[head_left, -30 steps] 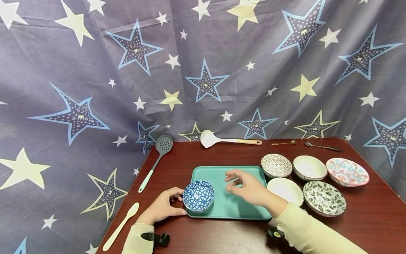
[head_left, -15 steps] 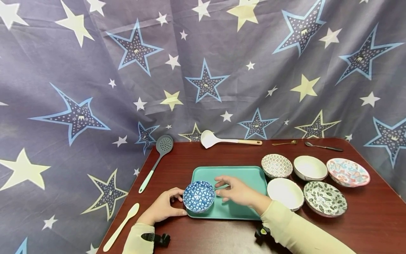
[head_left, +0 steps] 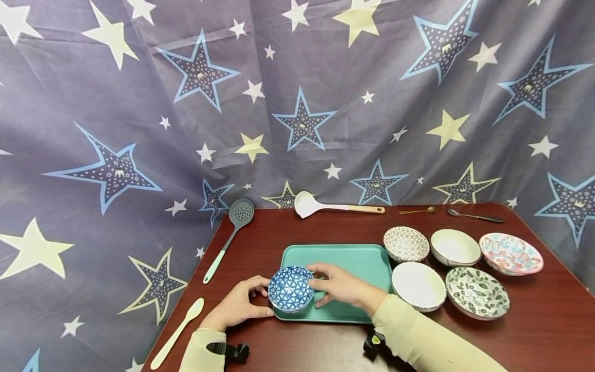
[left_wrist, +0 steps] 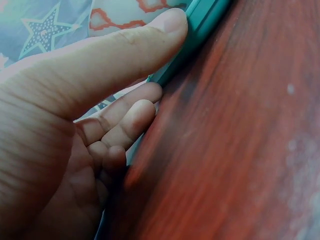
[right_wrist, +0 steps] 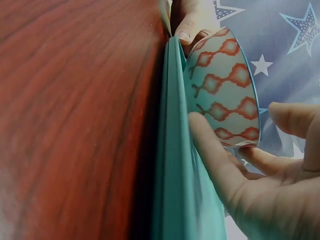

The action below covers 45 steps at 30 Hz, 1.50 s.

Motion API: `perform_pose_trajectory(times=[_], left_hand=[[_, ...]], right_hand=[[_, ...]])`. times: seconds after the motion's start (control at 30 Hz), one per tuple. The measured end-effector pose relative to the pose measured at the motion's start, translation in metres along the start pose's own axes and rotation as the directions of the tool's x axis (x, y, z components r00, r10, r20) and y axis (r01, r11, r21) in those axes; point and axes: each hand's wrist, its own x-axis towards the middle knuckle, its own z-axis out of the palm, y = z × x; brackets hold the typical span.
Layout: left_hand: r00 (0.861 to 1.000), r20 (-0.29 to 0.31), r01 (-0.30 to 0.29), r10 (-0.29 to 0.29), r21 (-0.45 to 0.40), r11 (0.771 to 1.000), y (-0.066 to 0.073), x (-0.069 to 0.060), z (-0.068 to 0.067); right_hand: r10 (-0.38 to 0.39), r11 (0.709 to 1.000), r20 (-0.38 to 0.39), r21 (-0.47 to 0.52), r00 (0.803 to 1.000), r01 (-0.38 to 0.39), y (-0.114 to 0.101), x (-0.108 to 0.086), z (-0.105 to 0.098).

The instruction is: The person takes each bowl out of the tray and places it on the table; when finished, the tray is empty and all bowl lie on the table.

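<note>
A small blue-and-white triangle-patterned bowl (head_left: pixel 291 289) stands on the left part of the teal tray (head_left: pixel 358 253); its outside (right_wrist: pixel 227 87) has a red pattern in the right wrist view. My right hand (head_left: pixel 341 287) is at the bowl's right side, with fingertips against the lower wall and the thumb above the rim, seemingly apart from it. My left hand (head_left: pixel 239 302) stays at the tray's front left corner. In the left wrist view its thumb lies over the tray rim (left_wrist: pixel 197 35), and its loosely bent fingers touch the outer edge.
Several bowls, including a leaf-patterned bowl (head_left: pixel 477 293) and a white bowl (head_left: pixel 418 285), stand right of the tray. A slotted turner (head_left: pixel 240 214) and a cream spoon (head_left: pixel 178 330) lie left. A white ladle (head_left: pixel 308 204) and two small spoons lie along the back edge.
My right hand has moved left and slightly down across the tray to the bowl's right side. My left hand, the bowl and the tray have stayed in place.
</note>
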Motion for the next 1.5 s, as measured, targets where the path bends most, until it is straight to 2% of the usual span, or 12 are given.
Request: perform_pose_trajectory(times=[0.17, 0.4, 0.43, 0.73, 1.1, 1.37, 1.5], left_hand=[[1.0, 0.003, -0.011, 0.011, 0.013, 1.0, 0.0011, 0.001, -0.0011], [1.0, 0.004, -0.003, 0.003, -0.001, 1.0, 0.0025, 0.0017, -0.0009], [1.0, 0.003, 0.0, 0.0, -0.007, 1.0, 0.0068, 0.001, -0.0011], [1.0, 0.005, 0.007, -0.007, 0.005, 1.0, -0.0005, -0.0014, 0.0002], [1.0, -0.006, -0.004, 0.004, -0.012, 1.0, -0.0003, -0.0011, 0.0001], [0.999, -0.008, -0.035, 0.035, 0.023, 0.999, -0.0016, -0.0015, 0.0004], [1.0, 0.0, -0.027, 0.027, 0.023, 0.999, -0.0013, -0.0009, 0.0]], right_hand=[[0.025, 0.996, 0.022, 0.082, 0.999, -0.026, 0.0018, 0.0014, 0.0006], [0.037, 0.987, 0.01, 0.158, 0.999, -0.038, 0.0045, 0.0019, 0.0014], [0.039, 0.985, 0.01, 0.166, 0.999, -0.04, 0.0052, 0.0025, 0.0015], [0.049, 0.969, 0.019, 0.241, 0.999, -0.052, 0.0083, 0.0013, 0.0048], [0.043, 0.963, -0.019, 0.268, 0.999, -0.036, 0.0064, 0.0016, 0.0058], [0.032, 0.963, -0.031, 0.27, 0.999, -0.023, 0.0049, -0.0016, 0.0003], [0.027, 0.964, -0.043, 0.265, 0.999, -0.015, 0.0035, -0.0033, -0.0038]])
